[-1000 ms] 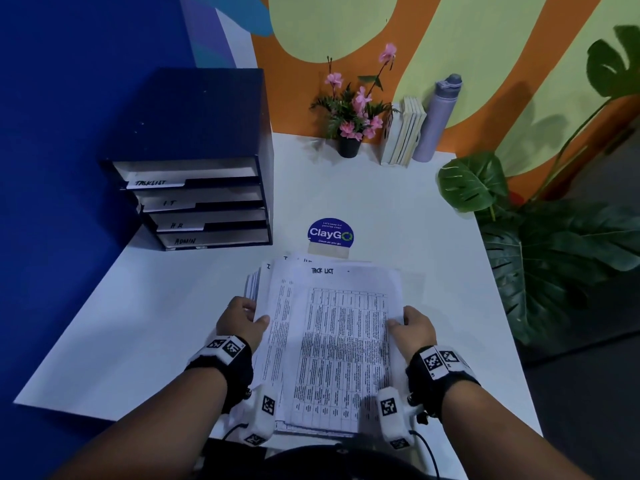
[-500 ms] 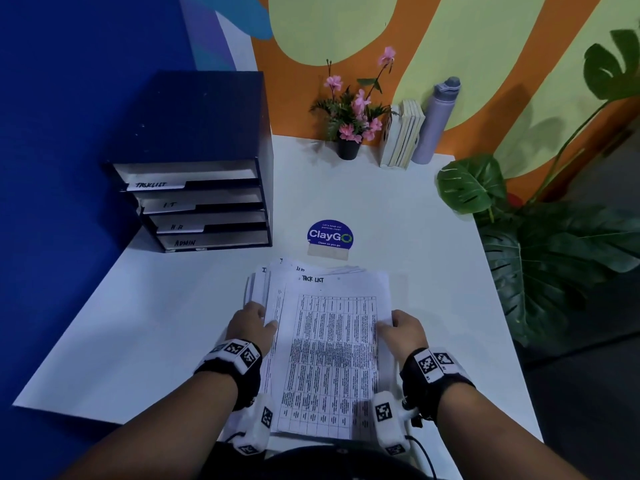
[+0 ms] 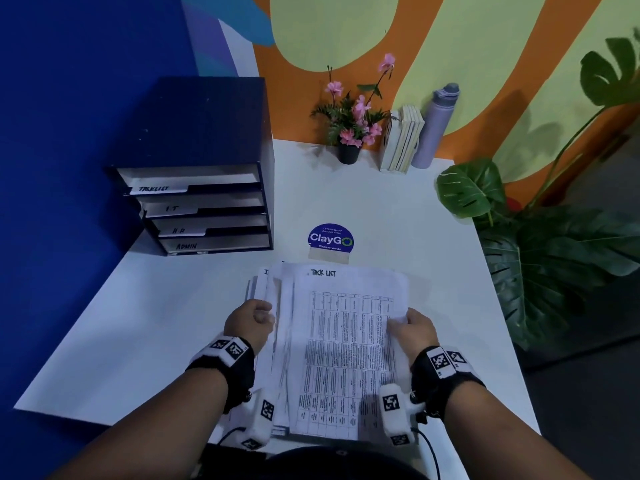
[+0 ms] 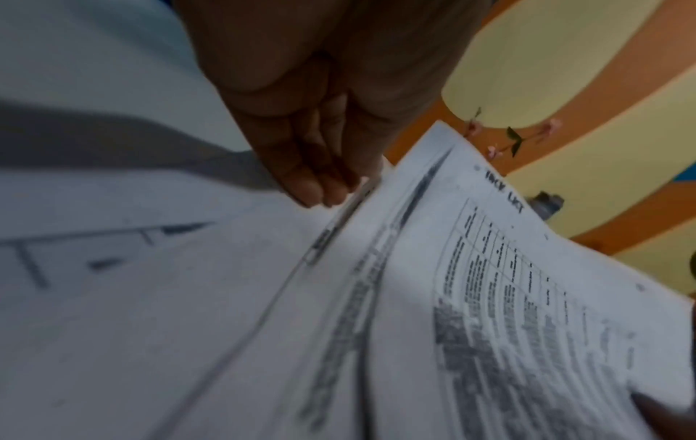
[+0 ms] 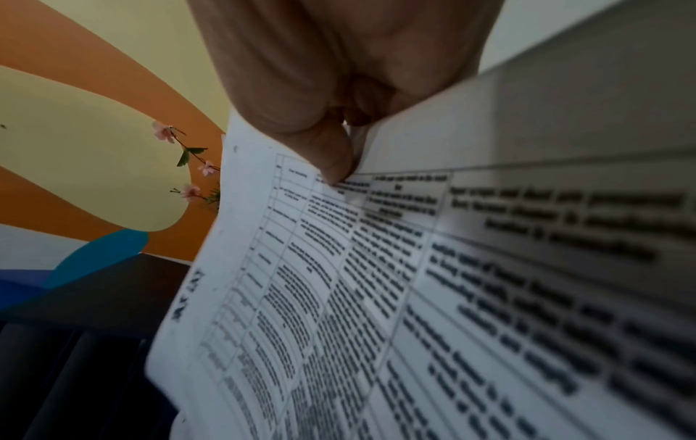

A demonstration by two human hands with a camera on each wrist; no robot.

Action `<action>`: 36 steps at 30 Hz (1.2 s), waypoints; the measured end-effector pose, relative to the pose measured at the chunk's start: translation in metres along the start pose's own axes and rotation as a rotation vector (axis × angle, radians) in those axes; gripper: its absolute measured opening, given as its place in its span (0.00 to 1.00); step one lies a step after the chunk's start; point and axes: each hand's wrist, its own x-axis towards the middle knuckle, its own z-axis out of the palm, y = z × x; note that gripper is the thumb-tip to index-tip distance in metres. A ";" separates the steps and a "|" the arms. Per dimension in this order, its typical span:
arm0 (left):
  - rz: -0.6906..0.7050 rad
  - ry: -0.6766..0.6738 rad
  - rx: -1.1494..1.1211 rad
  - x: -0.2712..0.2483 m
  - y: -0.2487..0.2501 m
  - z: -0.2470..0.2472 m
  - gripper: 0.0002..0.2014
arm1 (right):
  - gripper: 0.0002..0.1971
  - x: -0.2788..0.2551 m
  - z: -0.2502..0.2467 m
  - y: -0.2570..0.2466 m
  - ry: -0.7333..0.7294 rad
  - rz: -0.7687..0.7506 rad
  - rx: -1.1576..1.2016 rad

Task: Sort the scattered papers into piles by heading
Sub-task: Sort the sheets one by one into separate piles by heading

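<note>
A loose stack of white printed papers (image 3: 332, 348) lies at 6 o'clock on the flat white table (image 3: 138, 323) — right hand (image 3: 414, 329) pinches the top sheet's edge, left hand (image 3: 249, 322) curls on the stack's left edge. Dark blue paper sorter (image 3: 197, 168) at 10 o'clock; orange-and-yellow mural wall (image 3: 450, 46) behind.

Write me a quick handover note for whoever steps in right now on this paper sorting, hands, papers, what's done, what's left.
Right hand: pinches the right edge of the top sheet, headed TASK LIST, thumb on top.
Left hand: curled at the left edge of the paper stack; its grip is unclear.
The stack lies fanned on the white table, near edge. The tray organizer, labelled TASKLIST, IT, HR, ADMIN, stands back left.
Done: no separate piles visible.
Left: all the sorting, starting with the top sheet.
</note>
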 end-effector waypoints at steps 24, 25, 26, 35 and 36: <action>0.213 0.219 0.294 -0.010 -0.002 -0.001 0.04 | 0.10 -0.007 -0.024 0.014 -0.124 0.046 0.241; 0.199 0.224 0.262 -0.009 0.000 0.001 0.04 | 0.11 -0.009 -0.021 0.014 -0.150 0.042 0.245; 0.185 0.231 0.225 -0.009 0.002 0.002 0.04 | 0.11 -0.010 -0.019 0.014 -0.165 0.035 0.249; 0.207 0.366 0.137 -0.007 0.008 -0.006 0.03 | 0.17 -0.009 -0.013 0.008 -0.105 -0.092 0.324; 0.190 0.359 0.101 -0.009 0.011 -0.006 0.03 | 0.17 -0.009 -0.014 0.008 -0.098 -0.109 0.344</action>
